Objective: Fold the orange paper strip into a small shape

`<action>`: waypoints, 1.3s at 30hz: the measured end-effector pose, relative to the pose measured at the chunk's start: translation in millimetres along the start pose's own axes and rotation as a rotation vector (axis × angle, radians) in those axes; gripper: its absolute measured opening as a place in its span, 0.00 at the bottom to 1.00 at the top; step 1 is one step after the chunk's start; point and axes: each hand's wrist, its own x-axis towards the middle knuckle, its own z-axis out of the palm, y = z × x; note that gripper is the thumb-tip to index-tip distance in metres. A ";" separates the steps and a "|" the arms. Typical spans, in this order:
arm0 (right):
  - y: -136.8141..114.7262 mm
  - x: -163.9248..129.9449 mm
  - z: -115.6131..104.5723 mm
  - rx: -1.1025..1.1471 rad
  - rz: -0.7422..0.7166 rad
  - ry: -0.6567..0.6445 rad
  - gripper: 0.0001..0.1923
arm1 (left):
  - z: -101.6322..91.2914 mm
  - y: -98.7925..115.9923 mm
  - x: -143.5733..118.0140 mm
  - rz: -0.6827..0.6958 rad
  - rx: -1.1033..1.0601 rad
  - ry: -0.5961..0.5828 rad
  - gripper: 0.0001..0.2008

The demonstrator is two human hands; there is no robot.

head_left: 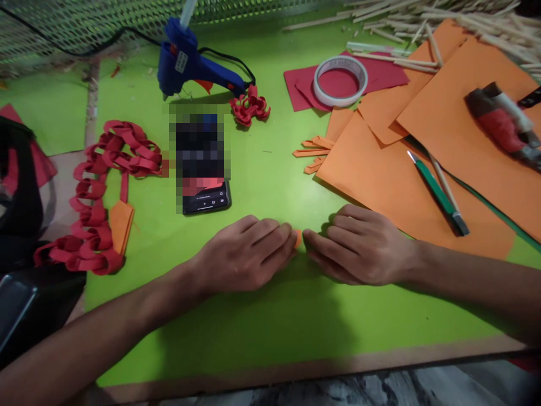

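Observation:
My left hand [253, 251] is closed near the middle of the green table, pinching a small piece of orange paper [298, 239] whose tip pokes out past the fingertips. Just right of it, my right hand [361, 245] is curled with its fingertips close to that tip; a narrow gap shows between them. Whether the right fingers hold anything is hidden. Beyond the left hand lies a phone [207, 200], its screen partly blurred. Folded orange paper strips [315, 152] rest beside the orange sheets [359, 163].
A red paper chain [91, 211] with an orange folded piece [122, 223] lies left. Behind are a blue glue gun [190, 65], a red paper cluster [250, 107] and a tape roll [316, 82]. A green cutter knife [437, 192] sits right, near wooden sticks [406, 22].

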 end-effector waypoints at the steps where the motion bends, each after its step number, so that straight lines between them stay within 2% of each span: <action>1: 0.0 0.1 0.0 0.001 0.002 -0.003 0.11 | 0.2 -0.2 -0.1 0.001 -0.005 -0.003 0.12; 19: -0.5 0.8 0.2 -0.022 0.000 -0.042 0.11 | 2.4 0.2 0.7 -0.059 -0.019 -0.022 0.13; 34: 0.0 0.7 1.6 -0.018 0.022 -0.026 0.13 | -4.9 -3.6 2.9 0.051 0.055 -0.070 0.15; 39: -2.1 2.8 -1.5 -0.079 -0.020 -0.059 0.14 | -6.1 -2.0 3.3 0.077 0.082 -0.059 0.13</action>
